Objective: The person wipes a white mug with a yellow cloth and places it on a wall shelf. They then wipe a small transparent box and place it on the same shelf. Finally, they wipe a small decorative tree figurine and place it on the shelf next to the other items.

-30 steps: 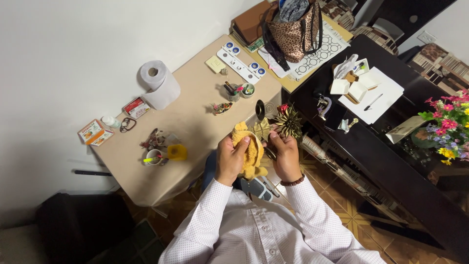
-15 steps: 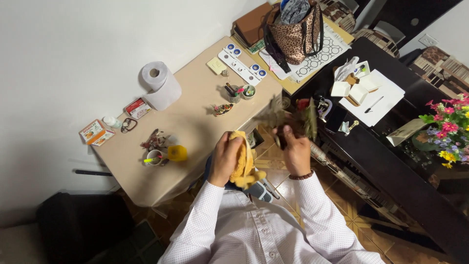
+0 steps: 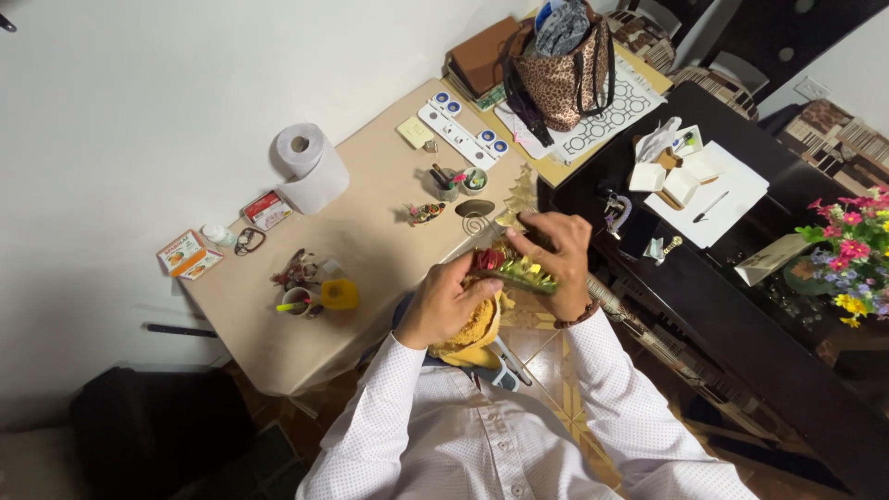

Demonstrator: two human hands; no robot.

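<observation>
Ornament (image 3: 512, 266) of red, green and gold leaves sits at the centre of the frame, pinched between your two hands just off the near edge of the table (image 3: 370, 231). Your right hand (image 3: 554, 250) is closed over its far end from above, fingers curled around the gilt tip, while your left hand (image 3: 451, 301) grips the near end and also keeps the yellow cloth (image 3: 468, 335) bunched under the palm, so both hands are shut and neither is free. A second ago you held the piece upright, spiky leaves up, with the cloth wrapped higher around it; half a second ago it was a blur out to the right; now it lies on its side with the coloured face up and the cloth has dropped below it. That puts a fresh side of the ornament toward you and toward the cloth. Beyond your hands, a small wire spiral (image 3: 476, 223) rests on the table, with a little cup of pens (image 3: 447, 181) and a tiny painted figure (image 3: 424, 213) behind it. Farther to the left stand a yellow cup (image 3: 339, 293) and a paper roll (image 3: 312, 167). At the upper middle a leopard-print bag (image 3: 560, 60) stands, and at the right edge a bunch of bright flowers (image 3: 857, 245) sits on the dark table (image 3: 741, 306).
</observation>
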